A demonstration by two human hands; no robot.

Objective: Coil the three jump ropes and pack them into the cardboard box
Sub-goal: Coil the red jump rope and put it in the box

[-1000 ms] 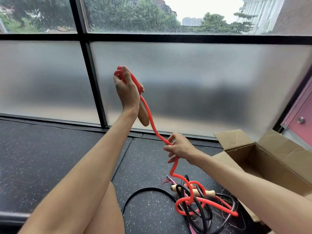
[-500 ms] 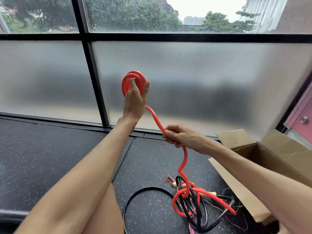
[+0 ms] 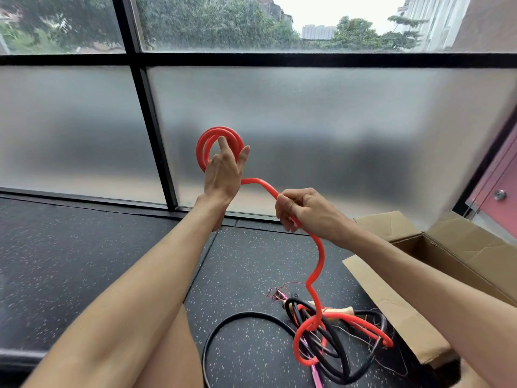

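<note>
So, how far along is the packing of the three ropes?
Done: nothing; no rope shows in the visible part of the cardboard box. In hand: the left hand holds a few loops of the red rope, the right hand grips it lower. Left: its rest, the black rope and the pink rope lie tangled on the floor.

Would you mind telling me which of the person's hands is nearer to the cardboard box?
Right. The right hand grips the red jump rope left of the cardboard box; the left hand holds its coil higher up, farther left, by the window.
</note>
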